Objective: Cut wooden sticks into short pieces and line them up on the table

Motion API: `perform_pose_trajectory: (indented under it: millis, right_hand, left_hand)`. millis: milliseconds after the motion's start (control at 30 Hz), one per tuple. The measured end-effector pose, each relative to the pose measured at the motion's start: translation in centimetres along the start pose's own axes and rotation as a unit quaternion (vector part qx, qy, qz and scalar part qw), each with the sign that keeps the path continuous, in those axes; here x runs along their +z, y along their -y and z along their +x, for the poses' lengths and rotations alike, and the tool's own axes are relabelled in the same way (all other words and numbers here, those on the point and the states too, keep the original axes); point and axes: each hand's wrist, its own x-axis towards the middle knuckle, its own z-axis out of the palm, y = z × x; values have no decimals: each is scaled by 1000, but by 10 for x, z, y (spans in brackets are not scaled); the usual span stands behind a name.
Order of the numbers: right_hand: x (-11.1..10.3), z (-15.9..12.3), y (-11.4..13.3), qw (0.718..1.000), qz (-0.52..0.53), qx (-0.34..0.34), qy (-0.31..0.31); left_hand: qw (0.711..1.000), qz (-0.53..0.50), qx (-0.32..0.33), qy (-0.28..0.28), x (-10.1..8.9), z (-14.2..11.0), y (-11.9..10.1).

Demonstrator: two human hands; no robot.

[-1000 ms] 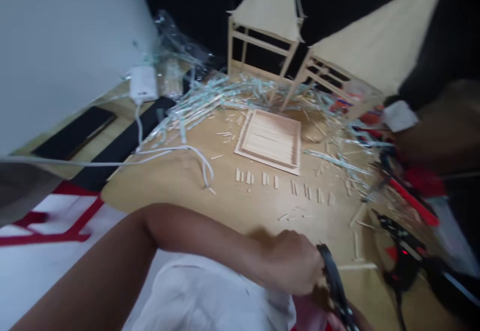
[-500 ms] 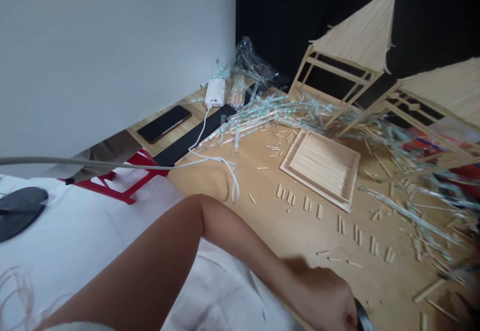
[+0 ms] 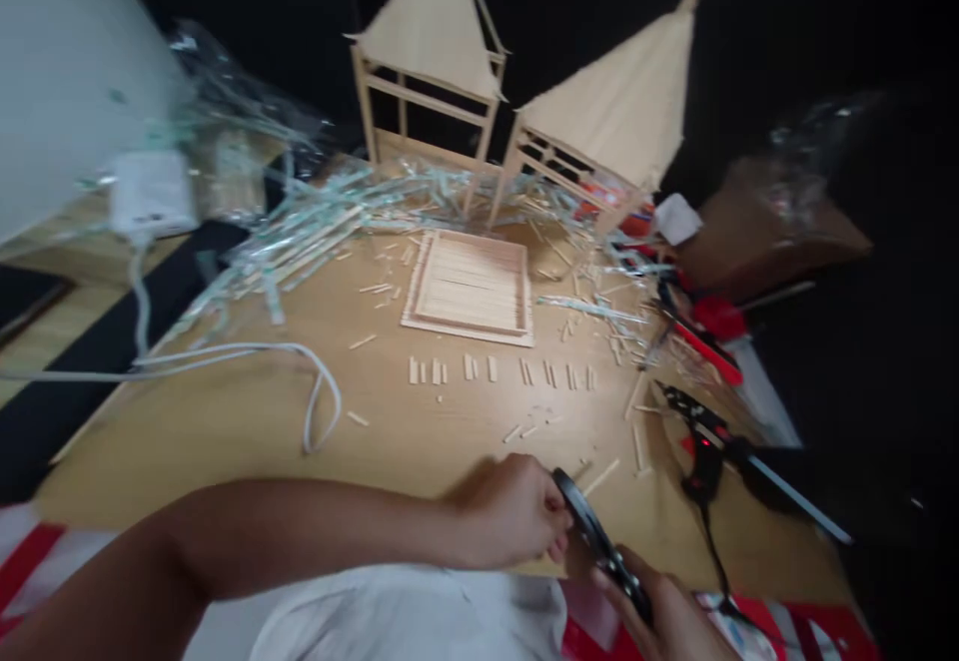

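My left hand (image 3: pixel 516 511) is closed in a pinch over the table's front edge; whatever its fingertips hold is hidden. Beside those fingers is the curved end of a black hand tool (image 3: pixel 595 531), which looks like pliers or cutters. My right hand (image 3: pixel 659 606) wraps around the tool's lower part, partly blurred. Short cut wooden sticks (image 3: pixel 524 431) lie just beyond my hands. Farther back, small stick pieces (image 3: pixel 490 369) stand in a row before a shallow square tray made of sticks (image 3: pixel 530 327).
Two stick-built models with sloping roofs (image 3: pixel 435 27) (image 3: pixel 614 102) stand at the back amid plastic wrappers (image 3: pixel 315 222). A black glue gun (image 3: pixel 704 441) with a red light lies at right. A white cable (image 3: pixel 300 346) runs from a power bank (image 3: pixel 154 192) at left.
My view has swung to the right, bringing my right hand, the black tool and the glue gun into sight. My left hand remains near the tool.
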Motion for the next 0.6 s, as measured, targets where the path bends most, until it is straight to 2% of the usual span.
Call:
perform_pose_trajectory:
  millis: [167, 400, 600]
  right_hand:
    - [-3, -3, 7, 1000, 28, 8, -3]
    - [-2, -9, 6, 999, 16, 21, -26]
    - [-3, -10, 10, 999, 13, 17, -42]
  left_hand:
    - [1000, 4, 7, -2, 7, 12, 22]
    - [1000, 13, 15, 7, 7, 14, 19]
    - [1000, -22, 2, 17, 9, 17, 20]
